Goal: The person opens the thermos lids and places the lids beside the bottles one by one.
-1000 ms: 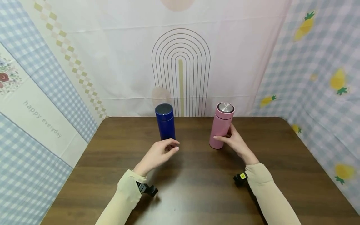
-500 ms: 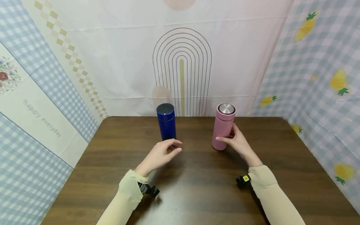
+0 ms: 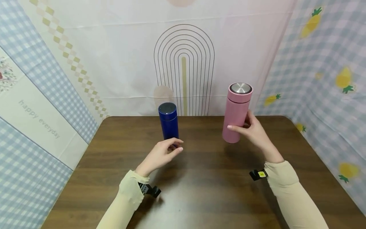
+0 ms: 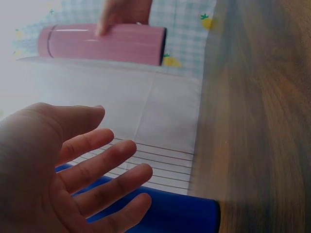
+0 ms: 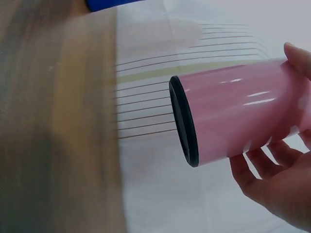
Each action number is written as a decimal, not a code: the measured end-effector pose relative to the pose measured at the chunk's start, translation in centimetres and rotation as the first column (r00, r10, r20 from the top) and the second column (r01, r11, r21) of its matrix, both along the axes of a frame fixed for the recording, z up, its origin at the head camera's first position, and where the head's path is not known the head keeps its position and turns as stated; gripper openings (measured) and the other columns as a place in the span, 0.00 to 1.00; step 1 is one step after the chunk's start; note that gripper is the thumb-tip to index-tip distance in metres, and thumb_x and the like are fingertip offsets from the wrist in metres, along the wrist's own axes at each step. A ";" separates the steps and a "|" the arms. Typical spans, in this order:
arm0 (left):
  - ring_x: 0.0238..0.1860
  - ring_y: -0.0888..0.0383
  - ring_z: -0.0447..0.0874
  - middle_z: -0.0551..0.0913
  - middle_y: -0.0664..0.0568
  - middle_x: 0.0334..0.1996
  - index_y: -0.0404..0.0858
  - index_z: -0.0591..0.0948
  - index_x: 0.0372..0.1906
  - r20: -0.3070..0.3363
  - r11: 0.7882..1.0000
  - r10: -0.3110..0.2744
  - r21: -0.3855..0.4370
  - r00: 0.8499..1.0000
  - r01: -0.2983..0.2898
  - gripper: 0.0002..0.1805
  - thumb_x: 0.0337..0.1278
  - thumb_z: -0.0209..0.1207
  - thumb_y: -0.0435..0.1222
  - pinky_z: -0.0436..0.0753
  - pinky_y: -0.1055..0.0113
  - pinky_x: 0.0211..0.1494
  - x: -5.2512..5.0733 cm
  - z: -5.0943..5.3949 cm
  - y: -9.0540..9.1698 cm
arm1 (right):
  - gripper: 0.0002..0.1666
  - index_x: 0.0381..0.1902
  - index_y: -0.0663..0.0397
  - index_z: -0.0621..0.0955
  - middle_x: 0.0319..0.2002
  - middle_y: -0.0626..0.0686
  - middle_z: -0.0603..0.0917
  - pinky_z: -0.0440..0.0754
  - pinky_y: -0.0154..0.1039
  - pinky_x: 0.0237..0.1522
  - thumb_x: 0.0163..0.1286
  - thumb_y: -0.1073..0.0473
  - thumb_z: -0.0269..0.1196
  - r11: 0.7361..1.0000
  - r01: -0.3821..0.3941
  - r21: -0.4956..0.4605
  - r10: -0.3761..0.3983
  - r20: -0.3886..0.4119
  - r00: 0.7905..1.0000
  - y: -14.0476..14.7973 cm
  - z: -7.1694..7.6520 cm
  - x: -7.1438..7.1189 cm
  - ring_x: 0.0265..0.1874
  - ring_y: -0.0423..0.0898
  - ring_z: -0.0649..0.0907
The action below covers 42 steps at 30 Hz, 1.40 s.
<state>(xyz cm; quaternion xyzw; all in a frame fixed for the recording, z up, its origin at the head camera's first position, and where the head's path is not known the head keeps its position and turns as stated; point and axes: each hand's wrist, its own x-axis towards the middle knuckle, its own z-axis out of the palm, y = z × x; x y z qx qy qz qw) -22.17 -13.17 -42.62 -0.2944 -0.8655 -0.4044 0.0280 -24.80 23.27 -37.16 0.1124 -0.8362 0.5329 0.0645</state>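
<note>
My right hand (image 3: 254,133) grips a pink thermos (image 3: 235,117) around its body, thumb in front and fingers behind. The thermos hangs above the table with its silver-topped lid up, and its dark base shows in the right wrist view (image 5: 183,121). A blue thermos (image 3: 169,125) with a dark lid top stands upright on the table to the left. Just in front of it hovers my left hand (image 3: 160,156), its fingers loosely bent and holding nothing. In the left wrist view the blue thermos (image 4: 182,211) lies behind those spread fingers, and I cannot tell whether they touch it.
The brown wooden table (image 3: 200,190) reaches back to a white cloth backdrop (image 3: 125,63) with an arch of lines. Checked cloth (image 3: 323,105) with pineapple prints hangs on the right. Another checked cloth (image 3: 17,152) covers the left side.
The pink thermos has risen off the table and shifted right in my right hand. My left hand and the blue thermos stay nearly where they were.
</note>
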 end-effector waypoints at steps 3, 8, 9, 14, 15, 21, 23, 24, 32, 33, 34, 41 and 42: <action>0.41 0.62 0.84 0.86 0.56 0.45 0.44 0.82 0.55 0.010 1.000 -0.004 -0.003 1.000 0.004 0.15 0.71 0.61 0.44 0.84 0.60 0.51 0.0 0.1 -0.1 | 0.43 0.72 0.50 0.64 0.58 0.55 0.76 0.78 0.35 0.51 0.65 0.54 0.72 1.000 -0.003 0.022 0.003 -0.008 1.000 0.1 1.3 0.4 0.52 0.44 0.78; 0.42 0.63 0.85 0.86 0.56 0.44 0.43 0.82 0.55 0.018 1.000 0.000 0.006 1.000 0.000 0.14 0.70 0.61 0.42 0.83 0.62 0.51 0.0 0.2 0.0 | 0.39 0.68 0.46 0.68 0.55 0.51 0.78 0.79 0.35 0.49 0.64 0.52 0.73 0.999 -0.007 0.043 0.007 -0.002 1.000 0.1 2.2 0.9 0.50 0.45 0.80; 0.42 0.62 0.85 0.87 0.56 0.45 0.43 0.83 0.55 0.014 1.000 -0.001 0.012 1.000 0.001 0.13 0.70 0.61 0.42 0.83 0.62 0.51 -0.1 0.2 0.0 | 0.39 0.68 0.45 0.69 0.55 0.51 0.78 0.79 0.35 0.49 0.63 0.52 0.74 0.999 -0.003 0.048 0.003 -0.002 1.000 0.2 2.4 1.0 0.50 0.45 0.80; 0.42 0.60 0.85 0.87 0.49 0.45 0.40 0.83 0.53 0.002 0.998 0.004 0.056 1.000 -0.004 0.12 0.70 0.61 0.38 0.84 0.61 0.50 -0.3 0.2 0.2 | 0.39 0.68 0.41 0.69 0.54 0.49 0.78 0.79 0.35 0.48 0.62 0.50 0.74 0.996 0.025 0.091 -0.026 0.007 1.000 0.3 2.9 2.0 0.50 0.46 0.80; 0.42 0.60 0.85 0.87 0.48 0.45 0.40 0.83 0.53 0.002 0.998 0.006 0.062 1.000 -0.006 0.12 0.70 0.61 0.37 0.84 0.61 0.50 -0.3 0.2 0.2 | 0.39 0.68 0.40 0.69 0.54 0.48 0.78 0.79 0.36 0.48 0.62 0.49 0.74 0.994 0.026 0.102 -0.027 0.011 1.000 0.3 3.0 2.2 0.50 0.46 0.80; 0.41 0.61 0.85 0.87 0.55 0.42 0.41 0.83 0.53 0.013 0.997 0.011 0.070 1.000 -0.012 0.12 0.68 0.63 0.37 0.85 0.59 0.50 -0.2 0.1 0.1 | 0.42 0.69 0.35 0.70 0.54 0.48 0.79 0.79 0.39 0.47 0.60 0.48 0.76 0.980 0.002 0.201 -0.004 0.009 1.000 0.4 3.4 3.1 0.49 0.46 0.79; 0.42 0.62 0.85 0.87 0.56 0.42 0.42 0.83 0.53 0.016 0.998 0.006 0.065 1.000 -0.007 0.12 0.68 0.63 0.38 0.84 0.60 0.50 -0.2 0.1 0.1 | 0.42 0.69 0.35 0.70 0.54 0.48 0.80 0.79 0.41 0.47 0.59 0.48 0.76 0.971 -0.012 0.238 0.014 -0.007 1.000 0.4 3.5 3.4 0.48 0.46 0.79; 0.42 0.62 0.85 0.87 0.57 0.42 0.42 0.83 0.54 0.018 0.998 0.002 0.063 1.000 -0.003 0.13 0.69 0.63 0.39 0.84 0.60 0.51 -0.1 0.1 0.1 | 0.42 0.68 0.34 0.70 0.53 0.48 0.80 0.79 0.42 0.46 0.58 0.48 0.77 0.968 -0.018 0.252 0.022 -0.016 1.000 0.4 3.6 3.5 0.48 0.46 0.80; 0.44 0.62 0.85 0.87 0.57 0.43 0.45 0.82 0.55 0.051 0.999 -0.015 0.053 0.999 0.012 0.16 0.67 0.64 0.44 0.83 0.61 0.52 0.2 -0.3 0.0 | 0.44 0.69 0.35 0.72 0.51 0.45 0.81 0.79 0.38 0.46 0.56 0.48 0.79 0.945 -0.110 0.309 0.130 -0.045 0.990 0.3 3.2 4.7 0.46 0.45 0.81; 0.44 0.61 0.85 0.87 0.57 0.44 0.45 0.82 0.55 0.050 0.998 -0.015 0.056 0.999 0.013 0.16 0.67 0.65 0.44 0.83 0.61 0.52 0.2 -0.4 0.0 | 0.45 0.69 0.35 0.72 0.51 0.45 0.82 0.79 0.38 0.46 0.55 0.48 0.79 0.943 -0.119 0.310 0.139 -0.042 0.989 0.2 3.1 4.8 0.46 0.45 0.81; 0.45 0.59 0.86 0.86 0.57 0.44 0.45 0.82 0.55 0.049 0.998 -0.015 0.060 0.999 0.012 0.16 0.66 0.65 0.44 0.83 0.60 0.52 0.3 -0.4 -0.1 | 0.45 0.69 0.34 0.72 0.51 0.45 0.82 0.79 0.38 0.45 0.55 0.47 0.79 0.942 -0.127 0.311 0.146 -0.037 0.989 0.2 3.0 4.9 0.46 0.45 0.81; 0.48 0.52 0.86 0.86 0.58 0.46 0.46 0.82 0.55 0.032 0.995 -0.010 0.100 0.999 0.006 0.20 0.61 0.69 0.46 0.83 0.56 0.53 0.4 0.2 -0.1 | 0.47 0.71 0.36 0.70 0.53 0.47 0.81 0.80 0.43 0.45 0.56 0.47 0.78 0.934 -0.145 0.327 0.161 -0.020 0.987 0.1 2.8 4.8 0.46 0.46 0.80; 0.47 0.52 0.86 0.86 0.58 0.46 0.45 0.82 0.55 0.027 0.994 -0.007 0.106 1.000 0.004 0.20 0.61 0.69 0.45 0.83 0.55 0.53 0.4 0.4 -0.1 | 0.46 0.71 0.37 0.70 0.53 0.47 0.81 0.80 0.44 0.45 0.56 0.46 0.78 0.933 -0.146 0.328 0.160 -0.017 0.987 0.1 2.8 4.8 0.46 0.46 0.80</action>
